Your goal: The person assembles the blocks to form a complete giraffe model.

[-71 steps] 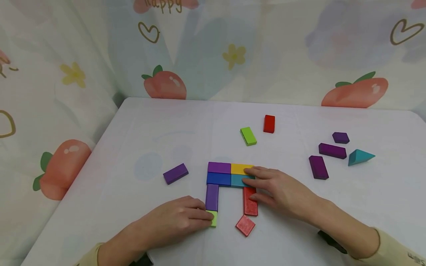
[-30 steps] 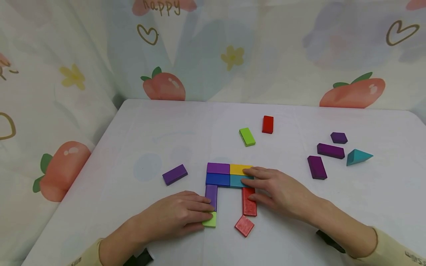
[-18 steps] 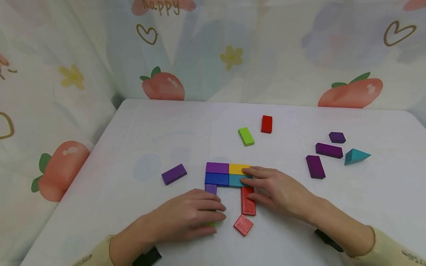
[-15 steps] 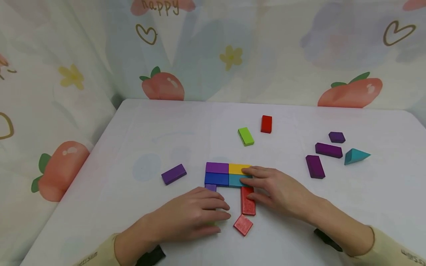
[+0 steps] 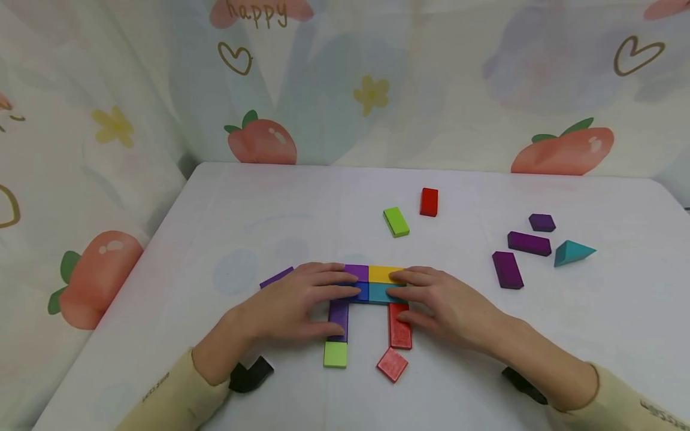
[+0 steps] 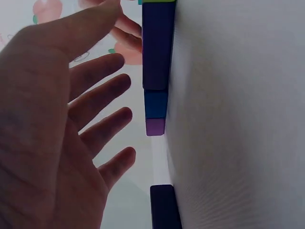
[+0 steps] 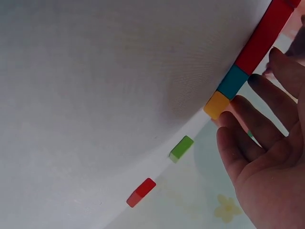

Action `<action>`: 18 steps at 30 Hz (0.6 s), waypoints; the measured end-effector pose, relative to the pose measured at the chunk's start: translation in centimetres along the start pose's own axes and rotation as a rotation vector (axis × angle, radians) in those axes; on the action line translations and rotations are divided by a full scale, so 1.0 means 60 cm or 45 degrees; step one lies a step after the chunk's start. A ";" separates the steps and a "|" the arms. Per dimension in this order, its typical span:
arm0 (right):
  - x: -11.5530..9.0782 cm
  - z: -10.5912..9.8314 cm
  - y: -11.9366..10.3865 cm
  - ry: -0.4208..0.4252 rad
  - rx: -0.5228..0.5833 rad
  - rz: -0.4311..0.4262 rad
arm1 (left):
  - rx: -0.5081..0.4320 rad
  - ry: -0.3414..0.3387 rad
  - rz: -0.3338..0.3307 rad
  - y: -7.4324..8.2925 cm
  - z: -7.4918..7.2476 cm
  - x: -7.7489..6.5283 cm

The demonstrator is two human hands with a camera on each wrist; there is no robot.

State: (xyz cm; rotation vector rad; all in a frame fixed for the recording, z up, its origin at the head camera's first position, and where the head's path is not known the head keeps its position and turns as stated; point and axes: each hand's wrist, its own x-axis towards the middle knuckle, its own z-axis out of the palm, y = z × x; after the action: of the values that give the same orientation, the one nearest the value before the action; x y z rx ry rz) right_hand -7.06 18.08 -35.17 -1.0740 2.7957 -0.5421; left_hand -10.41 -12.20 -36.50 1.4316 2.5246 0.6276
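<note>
Flat coloured blocks form an arch-like shape at mid-table. Its top has a purple block [image 5: 360, 273] and yellow block [image 5: 380, 274] above a blue block [image 5: 363, 296] and teal block [image 5: 381, 293]. A violet block [image 5: 338, 317] with a lime square [image 5: 335, 355] below makes the left leg; a red block [image 5: 400, 335] makes the right, with a tilted red square [image 5: 392, 365] under it. My left hand [image 5: 291, 299] spreads over the left side, fingers extended; the left wrist view shows the palm facing the blocks. My right hand [image 5: 450, 302] rests straight fingertips along the yellow, teal and red blocks.
A lime block [image 5: 396, 222] and a red block [image 5: 429, 202] lie farther back. Several dark purple blocks [image 5: 508, 270] and a teal wedge [image 5: 574, 253] lie at the right. Another purple block [image 5: 276, 278] is partly hidden behind my left hand.
My left hand has moved off the lime square and up the left leg to the purple and blue blocks, uncovering the lime square. My right hand keeps its place.
</note>
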 end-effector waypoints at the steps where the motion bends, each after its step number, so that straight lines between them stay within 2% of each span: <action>1: 0.000 0.000 0.000 -0.002 0.001 0.002 | -0.007 -0.016 -0.007 -0.003 0.000 0.000; 6: 0.000 -0.004 -0.001 0.017 0.026 0.011 | -0.032 -0.076 -0.021 -0.012 0.000 -0.001; 11: -0.007 -0.006 -0.002 0.036 0.094 -0.010 | -0.029 -0.097 -0.013 -0.014 0.000 -0.002; 18: -0.013 0.002 -0.007 0.085 0.224 -0.202 | 0.004 -0.099 -0.004 -0.015 0.001 -0.003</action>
State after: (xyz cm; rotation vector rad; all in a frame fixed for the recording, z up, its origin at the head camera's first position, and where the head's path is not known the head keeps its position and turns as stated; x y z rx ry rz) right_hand -6.17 18.28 -35.12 -1.2668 2.6703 -0.8382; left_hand -11.02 -12.73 -36.95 1.4242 2.4685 0.5565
